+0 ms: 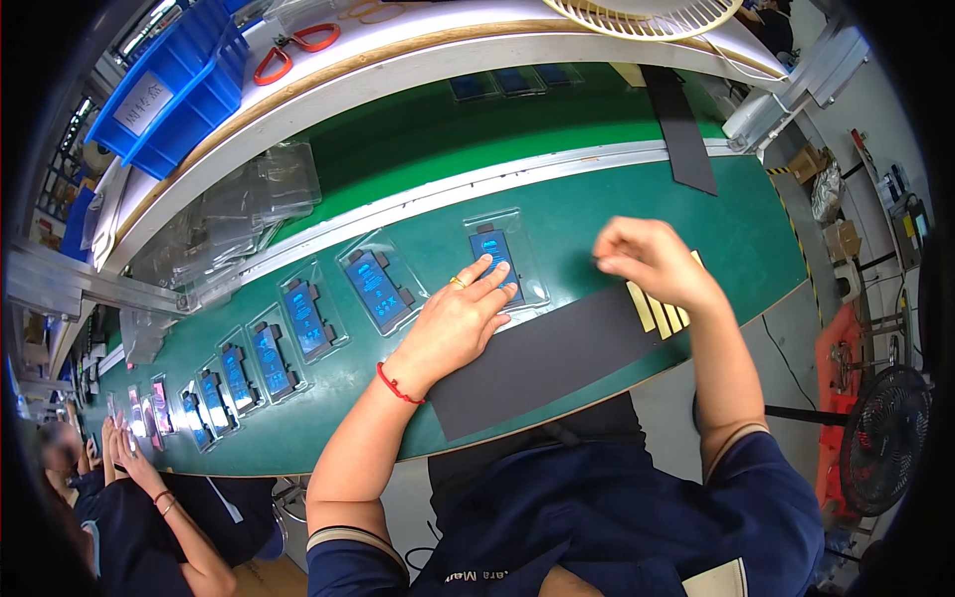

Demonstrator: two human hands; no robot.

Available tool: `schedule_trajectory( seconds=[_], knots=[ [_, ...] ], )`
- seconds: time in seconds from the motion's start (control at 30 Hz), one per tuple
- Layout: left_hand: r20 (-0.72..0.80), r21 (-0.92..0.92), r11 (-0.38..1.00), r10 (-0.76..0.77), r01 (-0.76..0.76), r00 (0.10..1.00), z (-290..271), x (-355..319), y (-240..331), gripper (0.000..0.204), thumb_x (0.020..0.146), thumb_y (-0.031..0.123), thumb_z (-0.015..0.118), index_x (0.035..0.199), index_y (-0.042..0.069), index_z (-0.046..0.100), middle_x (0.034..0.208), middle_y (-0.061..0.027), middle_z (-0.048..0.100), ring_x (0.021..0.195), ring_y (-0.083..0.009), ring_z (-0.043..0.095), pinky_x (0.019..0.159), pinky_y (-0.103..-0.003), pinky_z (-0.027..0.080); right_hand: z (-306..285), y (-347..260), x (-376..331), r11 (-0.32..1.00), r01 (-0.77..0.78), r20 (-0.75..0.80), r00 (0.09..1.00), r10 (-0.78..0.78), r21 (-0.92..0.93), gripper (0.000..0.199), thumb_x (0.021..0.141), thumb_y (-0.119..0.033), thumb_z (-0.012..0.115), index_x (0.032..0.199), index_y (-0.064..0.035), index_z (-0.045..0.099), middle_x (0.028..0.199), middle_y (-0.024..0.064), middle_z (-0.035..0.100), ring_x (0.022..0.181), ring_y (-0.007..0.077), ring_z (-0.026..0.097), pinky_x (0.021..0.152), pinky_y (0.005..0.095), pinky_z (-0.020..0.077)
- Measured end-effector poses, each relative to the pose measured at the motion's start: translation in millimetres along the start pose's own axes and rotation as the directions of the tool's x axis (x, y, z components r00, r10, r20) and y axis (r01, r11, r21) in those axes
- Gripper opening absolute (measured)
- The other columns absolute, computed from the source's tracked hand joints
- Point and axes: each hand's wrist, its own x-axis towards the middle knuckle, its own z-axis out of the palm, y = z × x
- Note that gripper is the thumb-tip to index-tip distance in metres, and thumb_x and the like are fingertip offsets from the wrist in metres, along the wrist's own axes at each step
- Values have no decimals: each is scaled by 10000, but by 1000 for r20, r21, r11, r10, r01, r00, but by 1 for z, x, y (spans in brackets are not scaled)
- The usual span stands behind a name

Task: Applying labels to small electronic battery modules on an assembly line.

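My left hand (pixel 460 320) lies with its fingers stretched out, the tips resting on a flat blue-faced pack (pixel 486 242) that looks like a phone battery. This pack sits in a clear plastic tray (pixel 532 274). Under the heel of that hand is the edge of a long dark grey sheet (pixel 547 358). My right hand (pixel 647 257) is raised to the right of the tray, fingers curled together; whether something small is between them is hidden. Just below it, pale yellow strips (pixel 657 316) lie at the sheet's right end.
Leftward along the green table (pixel 597 204) runs a row of several similar packs (pixel 376 289) in clear trays. Empty clear trays (pixel 249 194) are piled behind. A shelf above carries a blue bin (pixel 184 85) and red-handled scissors (pixel 288 50). A co-worker's hands (pixel 129 453) show at far left.
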Motion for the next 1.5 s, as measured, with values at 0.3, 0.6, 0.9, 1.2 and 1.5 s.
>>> schedule_trajectory(
  seconds=[0.3,0.6,0.9,1.2,1.5],
  knots=[
    [-1,-14,1000,-23,23,1000,3,-2,1,341,850,158,721,1167,42,668,1343,-137,590,1320,-342,490,1033,-433,482,64,10,103,927,133,9,990,-138,-351,118,838,16,629,910,2,721,910,174,712,829,323,686,751,397,540],
    [0,-30,999,-26,26,1000,4,-2,-1,342,850,159,720,1165,35,667,1341,-140,591,1318,-346,489,1030,-440,483,60,-6,112,934,80,145,989,-30,-348,136,838,62,575,949,-7,539,794,179,655,784,341,650,677,425,495],
    [13,-36,999,-16,16,1000,1,-2,2,352,842,149,724,1169,31,665,1327,-146,601,1315,-354,492,1037,-437,479,70,-13,113,842,120,199,980,-16,-525,228,776,68,611,991,1,577,854,198,674,870,373,664,728,446,514],
    [-17,-25,999,-34,33,999,3,-1,0,362,815,112,746,1157,25,670,1314,-166,612,1293,-378,509,1042,-448,461,47,-1,68,781,151,-229,907,-353,-606,223,761,-89,758,899,-36,591,786,114,650,758,311,650,649,399,506],
    [2,-22,998,-57,57,998,1,1,3,363,808,109,755,1155,35,675,1318,-152,615,1298,-372,509,1032,-464,467,-24,23,-82,927,-86,122,983,140,-366,206,682,-37,827,839,-41,694,816,48,648,727,185,604,627,322,484]
  ],
)
